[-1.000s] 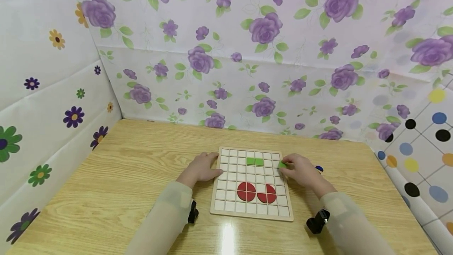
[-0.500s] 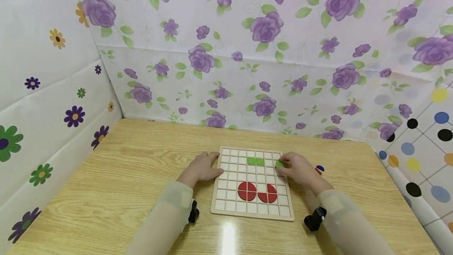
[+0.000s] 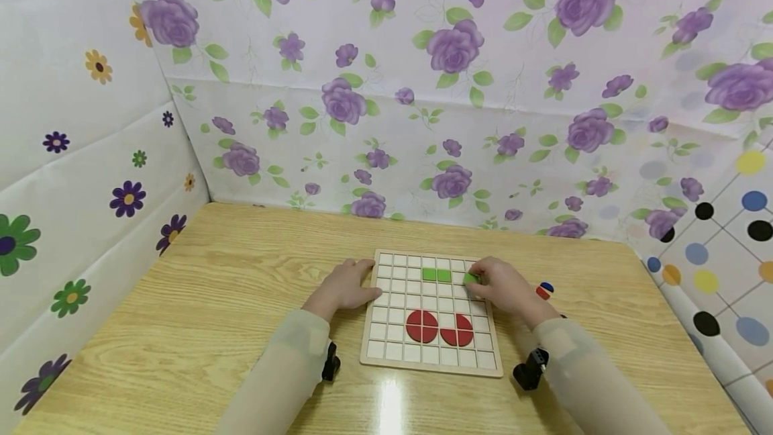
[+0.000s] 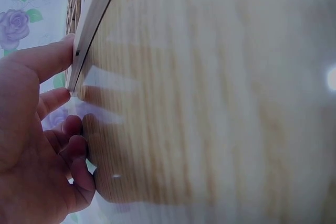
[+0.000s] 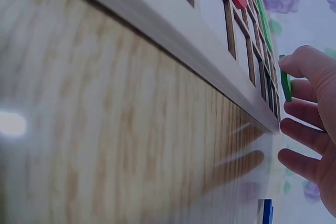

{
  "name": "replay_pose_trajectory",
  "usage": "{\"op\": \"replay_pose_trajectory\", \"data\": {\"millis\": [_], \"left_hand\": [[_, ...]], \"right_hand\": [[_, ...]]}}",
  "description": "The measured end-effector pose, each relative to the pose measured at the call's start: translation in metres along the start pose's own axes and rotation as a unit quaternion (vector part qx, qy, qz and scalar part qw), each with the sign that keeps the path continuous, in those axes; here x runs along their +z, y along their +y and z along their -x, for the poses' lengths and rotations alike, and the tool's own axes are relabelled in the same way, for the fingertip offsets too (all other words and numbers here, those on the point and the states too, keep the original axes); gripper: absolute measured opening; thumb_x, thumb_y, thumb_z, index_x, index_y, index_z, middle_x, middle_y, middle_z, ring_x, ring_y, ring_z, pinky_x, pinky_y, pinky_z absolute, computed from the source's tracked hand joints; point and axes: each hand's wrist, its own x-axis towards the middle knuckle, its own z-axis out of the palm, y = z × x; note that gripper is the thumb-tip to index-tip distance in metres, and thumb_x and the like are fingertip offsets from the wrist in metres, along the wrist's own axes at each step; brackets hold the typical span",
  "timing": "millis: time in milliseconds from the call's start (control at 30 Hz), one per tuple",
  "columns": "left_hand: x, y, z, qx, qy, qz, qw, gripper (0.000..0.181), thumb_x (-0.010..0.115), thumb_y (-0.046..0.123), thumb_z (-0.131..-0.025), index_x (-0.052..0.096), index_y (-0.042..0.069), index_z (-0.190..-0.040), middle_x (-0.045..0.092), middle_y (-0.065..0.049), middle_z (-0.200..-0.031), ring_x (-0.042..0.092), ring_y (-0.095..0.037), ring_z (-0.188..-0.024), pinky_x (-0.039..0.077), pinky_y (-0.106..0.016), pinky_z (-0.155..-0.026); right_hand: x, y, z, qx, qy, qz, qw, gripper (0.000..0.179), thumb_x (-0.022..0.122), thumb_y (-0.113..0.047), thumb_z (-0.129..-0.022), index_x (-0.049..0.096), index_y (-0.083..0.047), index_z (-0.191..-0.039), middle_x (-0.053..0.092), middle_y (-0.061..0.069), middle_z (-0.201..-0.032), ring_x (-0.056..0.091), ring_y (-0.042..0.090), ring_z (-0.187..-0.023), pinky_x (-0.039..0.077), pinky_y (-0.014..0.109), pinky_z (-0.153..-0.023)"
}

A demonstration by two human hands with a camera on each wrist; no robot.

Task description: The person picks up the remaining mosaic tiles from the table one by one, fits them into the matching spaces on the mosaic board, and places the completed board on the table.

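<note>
A wooden grid board [image 3: 404, 371] with white cells lies on the table. It bears two green square tiles [image 3: 429, 275] side by side, a red circle of quarter pieces [image 3: 421, 326] and a red three-quarter circle [image 3: 464, 337]. My left hand [image 3: 345, 285] touches the board's left edge with thumb and forefinger; its other fingers are loosely bent in the left wrist view. Between thumb and forefinger my right hand [image 3: 506, 287] pinches a green tile [image 5: 285, 78], held over the board's upper right cells. Fingers partly cover this tile, so its full shape is hidden.
Right of the board, partly behind the right hand, lie red and blue pieces [image 3: 545, 289]. The wooden table [image 3: 253, 254] ends at a flowered cloth [image 3: 410, 153] at the back, with patterned cloths at both sides. Each wrist wears a black camera [image 3: 530, 369].
My right hand has moved left with the green tile, from the board's right edge to over its right cells. More of the red and blue pieces shows. The left hand has stayed put.
</note>
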Motion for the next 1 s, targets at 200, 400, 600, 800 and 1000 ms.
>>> {"op": "replay_pose_trajectory", "data": {"millis": [200,400,600,800,1000], "left_hand": [[0.002,-0.002,-0.001,0.001,-0.001,-0.002,1.0,0.065,0.061,0.041,-0.09,0.038,0.017,-0.146,0.034,-0.022,-0.148,0.031,-0.043,-0.136,0.032,-0.06,-0.106],[0.002,-0.003,-0.002,0.003,-0.004,-0.007,1.0,0.065,0.06,0.042,-0.09,0.037,0.017,-0.146,0.034,-0.021,-0.149,0.031,-0.043,-0.137,0.032,-0.059,-0.107],[0.002,-0.003,-0.002,0.0,-0.009,-0.009,0.9999,0.066,0.059,0.043,-0.091,0.036,0.018,-0.147,0.032,-0.021,-0.15,0.031,-0.043,-0.137,0.032,-0.059,-0.106],[0.002,-0.003,-0.002,-0.002,-0.009,-0.007,0.9999,0.066,0.059,0.043,-0.09,0.036,0.017,-0.147,0.033,-0.021,-0.15,0.031,-0.043,-0.137,0.032,-0.059,-0.106],[0.002,-0.004,-0.003,-0.003,-0.011,-0.007,0.9999,0.066,0.06,0.043,-0.09,0.036,0.018,-0.147,0.031,-0.02,-0.15,0.03,-0.043,-0.138,0.031,-0.059,-0.107]], "right_hand": [[0.001,-0.002,-0.003,0.001,-0.008,-0.001,1.0,0.027,0.066,-0.028,-0.088,0.068,-0.008,-0.107,0.062,0.012,-0.114,0.058,0.03,-0.109,0.048,0.047,-0.093],[0.003,-0.001,-0.006,-0.008,-0.013,0.002,0.9999,0.029,0.066,-0.027,-0.088,0.067,-0.009,-0.111,0.062,0.01,-0.116,0.059,0.026,-0.106,0.05,0.044,-0.089],[0.003,-0.003,-0.011,-0.039,-0.01,0.017,0.999,0.028,0.066,-0.025,-0.088,0.068,-0.008,-0.109,0.065,0.01,-0.112,0.06,0.026,-0.103,0.05,0.044,-0.086],[0.002,-0.007,-0.012,-0.049,-0.01,0.025,0.9985,0.029,0.066,-0.025,-0.088,0.068,-0.006,-0.11,0.065,0.011,-0.112,0.06,0.029,-0.107,0.05,0.046,-0.09],[0.003,-0.008,-0.013,-0.046,-0.011,0.033,0.9983,0.028,0.066,-0.024,-0.088,0.068,-0.007,-0.11,0.064,0.011,-0.113,0.06,0.028,-0.106,0.05,0.045,-0.089]]}}
